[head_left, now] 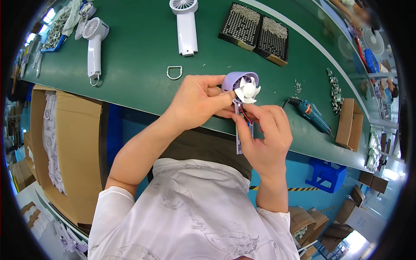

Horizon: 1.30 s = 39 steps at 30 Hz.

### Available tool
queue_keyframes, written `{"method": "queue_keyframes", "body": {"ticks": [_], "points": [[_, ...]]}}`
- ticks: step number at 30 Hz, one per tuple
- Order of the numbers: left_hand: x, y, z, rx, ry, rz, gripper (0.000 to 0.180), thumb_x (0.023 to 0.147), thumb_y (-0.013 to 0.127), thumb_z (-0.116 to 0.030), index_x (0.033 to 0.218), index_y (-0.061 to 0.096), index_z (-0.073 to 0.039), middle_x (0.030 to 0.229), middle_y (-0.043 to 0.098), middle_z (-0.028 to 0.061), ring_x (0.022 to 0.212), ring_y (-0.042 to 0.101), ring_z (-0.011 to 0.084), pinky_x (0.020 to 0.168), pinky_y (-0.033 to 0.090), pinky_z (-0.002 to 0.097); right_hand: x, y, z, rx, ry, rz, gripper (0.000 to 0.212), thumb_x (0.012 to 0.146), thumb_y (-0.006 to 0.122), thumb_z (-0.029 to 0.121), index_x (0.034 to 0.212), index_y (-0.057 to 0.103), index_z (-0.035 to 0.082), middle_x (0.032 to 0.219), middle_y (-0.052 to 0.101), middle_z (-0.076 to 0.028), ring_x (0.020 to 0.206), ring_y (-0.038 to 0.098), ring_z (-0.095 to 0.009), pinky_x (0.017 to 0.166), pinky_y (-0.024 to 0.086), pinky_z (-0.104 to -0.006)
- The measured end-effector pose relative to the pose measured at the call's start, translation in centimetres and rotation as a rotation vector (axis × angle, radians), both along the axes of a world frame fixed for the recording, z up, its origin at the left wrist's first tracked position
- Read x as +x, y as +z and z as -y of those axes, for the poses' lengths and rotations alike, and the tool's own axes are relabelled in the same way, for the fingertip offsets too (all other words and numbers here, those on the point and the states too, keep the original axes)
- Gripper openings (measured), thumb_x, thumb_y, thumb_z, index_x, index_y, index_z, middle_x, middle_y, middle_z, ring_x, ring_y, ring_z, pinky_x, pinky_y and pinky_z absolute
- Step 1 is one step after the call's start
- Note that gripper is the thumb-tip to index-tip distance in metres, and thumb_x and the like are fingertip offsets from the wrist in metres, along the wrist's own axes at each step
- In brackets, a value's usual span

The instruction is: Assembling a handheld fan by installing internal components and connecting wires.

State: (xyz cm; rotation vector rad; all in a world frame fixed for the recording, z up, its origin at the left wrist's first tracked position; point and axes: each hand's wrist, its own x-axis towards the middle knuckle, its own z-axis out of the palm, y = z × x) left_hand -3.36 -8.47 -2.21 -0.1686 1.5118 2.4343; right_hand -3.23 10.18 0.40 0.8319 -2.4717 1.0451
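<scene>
Leaning in over the near edge of the green table (138, 56), this worker has both hands closed on one lilac fan (236, 80), held close in front of the body. The left hand (197, 99) grips the fan's round head from the left, its thumb up beside the white blades (248, 90), which stand exposed in the head. The right hand (266, 134) pinches at the slim handle (238, 141) just below, where thin wires (244, 113) show; whether its fingertips have the wires or only the handle, I can't tell from here. Farther in on the table lie two white fans, one straight ahead (186, 34) and one off to the left (94, 56), with a metal ring (175, 77) nearer the worker. Beyond the hands, to the right, two black trays (234, 34) (272, 50) full of small metal pieces sit side by side. A teal power tool (313, 114) rests to the right of the right hand, near a small open cardboard box (344, 123) and a strewn row of little parts (335, 92). Down on the left, a big carton (78, 151) holds pale pieces (51, 143).
</scene>
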Motion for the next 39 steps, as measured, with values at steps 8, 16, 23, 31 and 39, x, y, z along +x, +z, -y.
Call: {"method": "queue_keyframes", "body": {"ticks": [8,16,23,31,39], "points": [[0.1,0.6,0.1,-0.101,-0.007,0.006,0.040,0.098,0.060,-0.007,0.134,0.054,0.009,0.103,0.073,0.0177,0.092,0.073,0.0227,0.078,0.064,0.0330,-0.8,0.4,-1.6,0.046,0.107,-0.019,0.025,0.071,0.077,-0.006,0.094,0.073,0.005,0.079,0.058,-0.006,0.070,0.057,-0.022,0.057,0.045,-0.0324],[0.1,0.2,0.2,-0.122,-0.029,-0.008,0.040,0.098,0.060,-0.007,0.135,0.055,0.008,0.105,0.073,0.0170,0.093,0.073,0.0224,0.078,0.063,0.0327,-0.6,0.2,-0.9,-0.011,0.072,0.059,0.026,0.068,0.083,0.000,0.092,0.074,0.005,0.075,0.054,-0.005,0.066,0.052,-0.019,0.054,0.040,-0.0312],[0.2,0.1,0.2,-0.086,-0.020,-0.041,0.039,0.098,0.058,-0.004,0.135,0.054,0.008,0.106,0.072,0.0171,0.094,0.073,0.0226,0.080,0.063,0.0330,-0.1,-0.3,0.2,0.022,0.022,-0.032,0.025,0.069,0.083,-0.001,0.091,0.073,0.005,0.075,0.053,-0.005,0.066,0.053,-0.020,0.055,0.041,-0.0314],[0.1,0.3,0.2,-0.101,-0.018,-0.021,0.038,0.097,0.058,-0.004,0.133,0.055,0.009,0.106,0.072,0.0169,0.093,0.073,0.0224,0.079,0.063,0.0328,-0.5,-0.8,-1.2,0.006,0.093,0.081,0.025,0.077,0.077,-0.007,0.099,0.069,0.001,0.080,0.060,-0.009,0.066,0.058,-0.022,0.052,0.045,-0.0324],[-0.1,0.4,0.3,-0.076,-0.018,0.015,0.035,0.097,0.058,-0.003,0.129,0.057,0.010,0.103,0.073,0.0170,0.090,0.073,0.0217,0.078,0.063,0.0325,-1.0,-0.8,-2.1,-0.059,0.196,0.024,0.021,0.077,0.077,-0.009,0.095,0.072,-0.001,0.085,0.069,-0.011,0.062,0.061,-0.016,0.050,0.048,-0.0259]]}}
